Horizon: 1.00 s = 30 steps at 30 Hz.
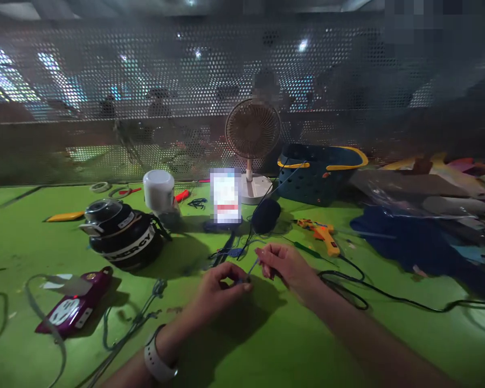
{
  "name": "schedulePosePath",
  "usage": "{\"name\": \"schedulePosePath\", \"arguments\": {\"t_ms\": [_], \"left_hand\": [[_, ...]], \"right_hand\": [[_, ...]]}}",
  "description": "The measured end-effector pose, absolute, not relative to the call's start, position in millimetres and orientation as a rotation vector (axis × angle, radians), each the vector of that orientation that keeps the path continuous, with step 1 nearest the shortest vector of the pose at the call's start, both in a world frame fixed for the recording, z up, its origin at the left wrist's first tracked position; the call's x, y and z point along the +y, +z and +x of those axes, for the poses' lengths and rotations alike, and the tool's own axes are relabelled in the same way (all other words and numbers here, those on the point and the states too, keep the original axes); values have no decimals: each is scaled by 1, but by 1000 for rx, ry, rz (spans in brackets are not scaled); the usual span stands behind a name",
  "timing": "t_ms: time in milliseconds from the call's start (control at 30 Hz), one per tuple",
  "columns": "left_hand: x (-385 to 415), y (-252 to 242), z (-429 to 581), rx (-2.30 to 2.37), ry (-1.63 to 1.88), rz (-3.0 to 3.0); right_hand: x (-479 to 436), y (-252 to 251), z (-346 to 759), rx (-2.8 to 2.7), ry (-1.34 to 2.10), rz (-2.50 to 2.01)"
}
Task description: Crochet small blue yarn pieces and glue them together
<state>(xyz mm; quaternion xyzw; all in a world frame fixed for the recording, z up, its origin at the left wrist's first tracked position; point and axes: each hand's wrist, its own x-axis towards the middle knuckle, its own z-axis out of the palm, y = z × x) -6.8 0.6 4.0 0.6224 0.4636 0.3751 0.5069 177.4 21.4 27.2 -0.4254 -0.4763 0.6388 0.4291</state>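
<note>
Above the green tabletop, my left hand and my right hand are close together. A short length of thin bluish yarn runs between them. Its lower end is pinched between the thumb and index finger of my left hand, where a small dark bit shows that I cannot make out. The fingertips of my right hand close on its upper end. Just beyond my hands lie a small blue yarn piece and loose strands. Farther back is a dark ball of yarn. A green-handled thin tool rests beyond my right hand.
An orange glue gun trails a black cable at right, near dark blue fabric. Behind stand a lit phone, a fan and a basket. At left are a black jug, a white tub and a purple power strip.
</note>
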Motion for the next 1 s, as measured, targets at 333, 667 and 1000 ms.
{"name": "schedulePosePath", "arguments": {"t_ms": [333, 667, 1000], "left_hand": [[2, 5, -9, 1065, 964, 1472], [5, 15, -14, 1259, 1112, 1158], [13, 4, -17, 1157, 1011, 660]], "right_hand": [[34, 29, 192, -1436, 1222, -1247], [43, 51, 270, -2028, 404, -1798], [19, 36, 226, -2565, 445, -1733]]}}
